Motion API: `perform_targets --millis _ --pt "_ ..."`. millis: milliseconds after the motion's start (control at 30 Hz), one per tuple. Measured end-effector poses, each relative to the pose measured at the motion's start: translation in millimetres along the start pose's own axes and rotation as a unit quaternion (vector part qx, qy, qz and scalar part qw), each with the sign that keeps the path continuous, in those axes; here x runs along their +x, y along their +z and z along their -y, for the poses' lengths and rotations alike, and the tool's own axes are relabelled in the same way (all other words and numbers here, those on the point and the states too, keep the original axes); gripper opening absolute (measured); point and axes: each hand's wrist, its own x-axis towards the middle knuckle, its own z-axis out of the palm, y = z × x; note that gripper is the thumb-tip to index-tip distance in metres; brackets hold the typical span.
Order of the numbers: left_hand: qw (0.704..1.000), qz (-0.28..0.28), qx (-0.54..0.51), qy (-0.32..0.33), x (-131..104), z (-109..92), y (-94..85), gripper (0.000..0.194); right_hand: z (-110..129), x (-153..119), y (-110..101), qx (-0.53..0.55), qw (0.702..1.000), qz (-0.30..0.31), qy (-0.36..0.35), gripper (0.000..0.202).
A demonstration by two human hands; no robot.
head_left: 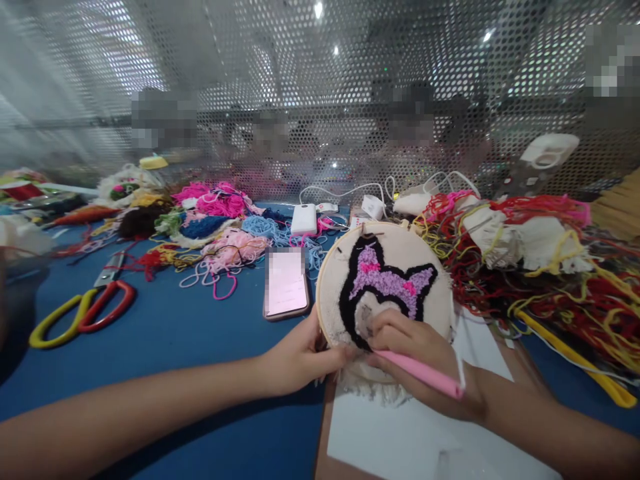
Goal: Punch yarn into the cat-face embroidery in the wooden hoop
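I see the embroidery hoop (387, 277) tilted up over white paper (395, 427) — its lower-left rim pinched in the left hand (307, 350), thumb in front. The right hand (420, 347) closes round a pink tool (425, 375) at its stitched face. On my feed, a phone (287, 283) lies left — scissors (106, 279) and yarn (225, 247) farther out.

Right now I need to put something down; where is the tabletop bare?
The blue tabletop is bare between the scissors and the phone, with pink yarn behind and the left forearm in front. More bare blue lies nearer than that forearm. It is crowded along the mesh panel and at right under the tangled yarn heap.
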Motion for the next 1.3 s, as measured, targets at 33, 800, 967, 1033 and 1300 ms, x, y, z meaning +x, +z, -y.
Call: perform_targets --millis 33,800,967,1033,1300 --pt "1.0 -0.002 -0.002 0.002 -0.1 -0.3 0.6 0.044 -1.4 0.5 2.0 -0.019 1.0 0.004 -0.003 0.002" --pt "1.0 0.002 -0.021 -0.011 0.3 4.3 -2.9 0.047 3.5 -1.7 -4.3 0.053 0.999 -0.004 0.007 0.003" --pt "1.0 0.005 -0.02 -0.007 0.4 5.4 -4.1 0.05 0.8 -5.5 -5.4 0.098 0.995 -0.013 0.028 0.003" --pt "1.0 0.007 -0.015 -0.002 0.6 4.1 -4.1 0.05 -1.1 -6.9 -4.6 0.124 0.991 -0.015 0.045 0.004" --pt "0.999 0.011 -0.025 -0.017 1.8 3.2 -5.6 0.054 -7.4 -10.4 -1.2 0.264 0.958 -0.027 0.11 0.008"
